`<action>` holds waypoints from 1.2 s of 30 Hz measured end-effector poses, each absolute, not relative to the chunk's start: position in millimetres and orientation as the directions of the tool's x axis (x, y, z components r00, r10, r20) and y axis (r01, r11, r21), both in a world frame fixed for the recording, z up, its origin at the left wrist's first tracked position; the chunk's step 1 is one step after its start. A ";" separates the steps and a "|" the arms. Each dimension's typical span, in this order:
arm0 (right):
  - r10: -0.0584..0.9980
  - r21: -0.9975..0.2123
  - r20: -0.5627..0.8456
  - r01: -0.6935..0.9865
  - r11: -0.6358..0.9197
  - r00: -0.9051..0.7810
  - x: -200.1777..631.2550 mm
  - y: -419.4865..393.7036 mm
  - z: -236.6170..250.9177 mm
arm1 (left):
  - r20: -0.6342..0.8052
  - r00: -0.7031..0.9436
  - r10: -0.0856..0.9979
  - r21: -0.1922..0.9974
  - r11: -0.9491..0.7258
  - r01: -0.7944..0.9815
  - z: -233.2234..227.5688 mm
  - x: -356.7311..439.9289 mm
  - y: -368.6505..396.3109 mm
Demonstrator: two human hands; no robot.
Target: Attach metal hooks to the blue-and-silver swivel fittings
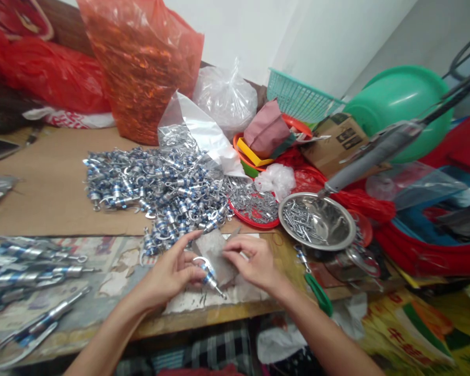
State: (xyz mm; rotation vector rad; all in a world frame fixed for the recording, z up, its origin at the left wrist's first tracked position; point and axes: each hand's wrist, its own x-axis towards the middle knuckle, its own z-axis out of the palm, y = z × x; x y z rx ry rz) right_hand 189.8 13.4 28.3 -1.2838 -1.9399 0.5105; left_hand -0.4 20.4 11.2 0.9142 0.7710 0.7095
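My left hand (171,272) holds a small blue-and-silver metal clip piece (207,275) by thumb and fingers at the table's front edge. My right hand (253,261) pinches the edge of a grey block (215,250) lying just behind that piece; whether it also touches the clip is unclear. A large heap of the same blue-and-silver clips (156,188) lies right behind both hands. A steel bowl of small metal pins (317,222) stands to the right, and a red plate of silver parts (254,206) is next to it.
More finished clips (31,266) lie at the left. Red and orange plastic bags (141,62), a clear bag (225,96), a teal basket (300,96), a green basin (399,104) and a cardboard box (342,138) crowd the back. Green-handled pliers (317,290) lie at the front right.
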 end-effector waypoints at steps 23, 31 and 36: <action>0.902 -0.526 0.430 0.800 0.289 -0.043 195.2 -36.3 6.2 | -0.227 0.579 0.783 0.898 0.398 -0.187 9.3 -2.1 23.3; 0.994 -0.305 0.108 0.951 0.052 -0.019 242.1 -22.9 2.8 | -0.211 0.574 0.791 0.917 0.364 -0.165 8.5 -3.0 22.5; 0.916 -0.462 0.389 0.838 0.288 -0.101 224.7 -46.4 45.1 | -0.208 0.571 0.794 0.921 0.356 -0.159 7.2 -2.9 21.8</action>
